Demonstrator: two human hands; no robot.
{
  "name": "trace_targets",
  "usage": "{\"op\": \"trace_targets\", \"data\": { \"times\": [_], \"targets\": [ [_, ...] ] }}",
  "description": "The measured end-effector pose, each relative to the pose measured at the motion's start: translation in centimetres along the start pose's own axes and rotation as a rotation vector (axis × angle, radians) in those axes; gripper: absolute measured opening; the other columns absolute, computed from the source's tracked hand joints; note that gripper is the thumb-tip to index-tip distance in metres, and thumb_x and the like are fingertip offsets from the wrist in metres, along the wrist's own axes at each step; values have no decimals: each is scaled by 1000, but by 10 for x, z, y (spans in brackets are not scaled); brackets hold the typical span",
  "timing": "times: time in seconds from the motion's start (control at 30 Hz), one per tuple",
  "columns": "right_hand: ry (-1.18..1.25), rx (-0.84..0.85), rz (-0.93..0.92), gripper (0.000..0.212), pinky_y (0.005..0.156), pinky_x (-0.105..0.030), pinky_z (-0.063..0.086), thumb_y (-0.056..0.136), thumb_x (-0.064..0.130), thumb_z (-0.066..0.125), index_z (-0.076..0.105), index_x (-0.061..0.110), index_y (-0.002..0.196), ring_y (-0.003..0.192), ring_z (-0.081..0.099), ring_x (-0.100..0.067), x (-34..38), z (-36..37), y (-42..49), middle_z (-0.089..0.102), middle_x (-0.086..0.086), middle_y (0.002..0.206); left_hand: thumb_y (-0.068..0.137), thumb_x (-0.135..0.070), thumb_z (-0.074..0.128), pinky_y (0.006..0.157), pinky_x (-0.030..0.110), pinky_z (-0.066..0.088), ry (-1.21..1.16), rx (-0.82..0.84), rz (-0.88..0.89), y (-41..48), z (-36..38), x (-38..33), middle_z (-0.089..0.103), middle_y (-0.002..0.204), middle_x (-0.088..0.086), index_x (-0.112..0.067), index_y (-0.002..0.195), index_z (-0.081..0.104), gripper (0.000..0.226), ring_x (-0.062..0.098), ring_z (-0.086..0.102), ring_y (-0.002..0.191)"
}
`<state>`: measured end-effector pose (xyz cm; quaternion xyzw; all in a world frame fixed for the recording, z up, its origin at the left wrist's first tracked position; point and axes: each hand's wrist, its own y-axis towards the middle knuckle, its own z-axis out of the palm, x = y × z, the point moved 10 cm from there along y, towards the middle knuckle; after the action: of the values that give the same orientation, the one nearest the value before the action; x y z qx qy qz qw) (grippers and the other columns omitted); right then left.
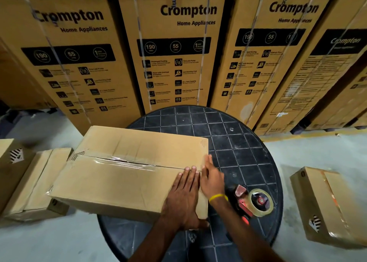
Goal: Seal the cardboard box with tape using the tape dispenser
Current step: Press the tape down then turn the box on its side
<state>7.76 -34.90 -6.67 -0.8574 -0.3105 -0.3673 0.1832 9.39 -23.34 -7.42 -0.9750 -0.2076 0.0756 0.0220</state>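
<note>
Box [127, 174] overhangs the round table's [248, 142] left edge. Your left hand [183, 200] lies flat, fingers together, on its taped seam; right hand [211, 179] spread at the right edge. Tape dispenser [253, 202] rests just beside, table beyond bare.

Brown cardboard box [127, 172], red tape dispenser [245, 201], black grid-patterned table [234, 142], yellow wristband [218, 197].

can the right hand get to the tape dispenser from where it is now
Probably yes. The red tape dispenser with its clear tape roll lies on the round black table just beside the right hand, with nothing between them; that hand is open at the brown cardboard box edge.
</note>
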Motion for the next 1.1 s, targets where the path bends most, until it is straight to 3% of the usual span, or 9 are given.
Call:
{"op": "trace_targets", "data": {
  "times": [0.13,0.27,0.33,0.43,0.5,0.67,0.83,0.93,1.1],
  "targets": [
    [15,-9,-49,53,106,-25,44,100,10,51,47,18,152,131,59,-25,-11,-2,-73,40,0,159,66,-86,51,125,45,-4,-87,-41,19,0,-2,-2,-18,168,13,-4,161,-6,138,28,-19,155],
    [-67,10,-57,68,125,-37,29,80,10,47,54,15,147,154,30,-22,10,-7,-74,36,3,162,69,-61,66,127,35,-6,-372,16,-3,5,-8,15,-22,168,-2,-17,162,-13,129,10,-24,153],
    [49,-17,-90,70,126,-38,27,80,15,47,50,14,150,153,31,-17,32,-9,-64,37,1,162,71,-60,62,127,36,-5,-484,57,-19,6,-12,28,-24,167,-2,-18,161,-13,124,10,-26,152],
    [60,98,-124,71,128,-32,15,96,51,35,32,19,158,155,25,-15,43,22,-53,28,0,166,80,-74,39,127,40,-5,-299,68,0,-3,-12,55,-22,167,1,-14,162,-9,112,16,-24,154],
    [-272,112,-236,83,128,-33,3,96,68,13,27,17,160,158,14,-21,43,45,-52,16,-1,168,88,-85,20,127,41,2,-148,-21,2,-16,-18,87,-8,170,0,-15,163,3,105,15,-12,157],
    [-492,36,-295,80,129,-42,8,97,64,14,32,17,159,158,15,-25,39,51,-53,23,-6,169,95,-73,1,126,42,18,-239,-100,-165,-44,-35,181,11,170,-7,-22,162,21,86,9,8,156],
    [-565,80,-277,85,129,-41,0,94,72,11,17,21,163,159,2,-22,44,51,-56,9,-3,172,99,-72,13,127,41,12,-247,-163,-395,-76,-51,276,11,168,-5,-22,162,17,81,12,10,155],
    [-594,148,-237,112,130,-43,-4,81,94,15,1,20,164,158,-12,-22,49,49,-60,-9,-4,171,91,-80,-1,126,53,4,-169,-142,-462,-92,-53,327,9,170,-7,-27,163,14,90,20,6,157],
    [-684,330,-238,177,128,-50,-9,26,114,38,-22,14,159,152,-32,-30,53,54,-68,-34,-13,163,98,-73,12,113,76,-3,-116,-143,-588,-102,-52,355,4,169,-18,-40,161,9,72,28,1,157]
  ]
}}
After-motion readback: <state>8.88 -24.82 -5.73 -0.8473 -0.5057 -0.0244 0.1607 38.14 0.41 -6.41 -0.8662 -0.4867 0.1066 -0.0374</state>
